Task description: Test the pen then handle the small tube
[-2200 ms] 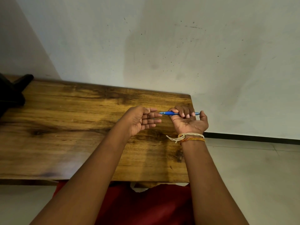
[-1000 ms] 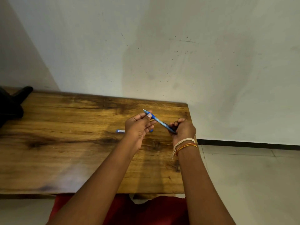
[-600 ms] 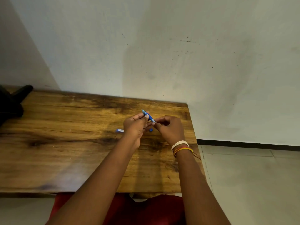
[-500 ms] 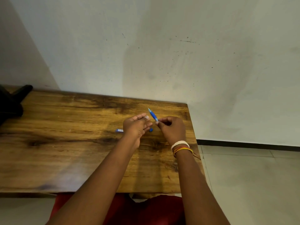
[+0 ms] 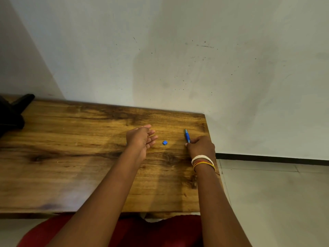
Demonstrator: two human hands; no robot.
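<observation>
My right hand (image 5: 200,146) pinches a blue pen (image 5: 187,135) near the right edge of the wooden table (image 5: 71,157); the pen's tip points away from me, toward the wall. My left hand (image 5: 140,138) hovers over the table with relaxed, slightly curled fingers and holds nothing. A small blue piece (image 5: 164,142) lies on the table between the two hands. My left hand hides whatever lies just behind it.
A black object (image 5: 10,111) sits at the table's far left edge. A pale wall (image 5: 178,59) runs behind the table. Tiled floor (image 5: 276,202) lies to the right. Red clothing (image 5: 142,232) shows below the table's near edge.
Both hands held the pen together; now my left hand has let go and my right hand has carried the pen to the right. The small blue piece now lies uncovered between them.
</observation>
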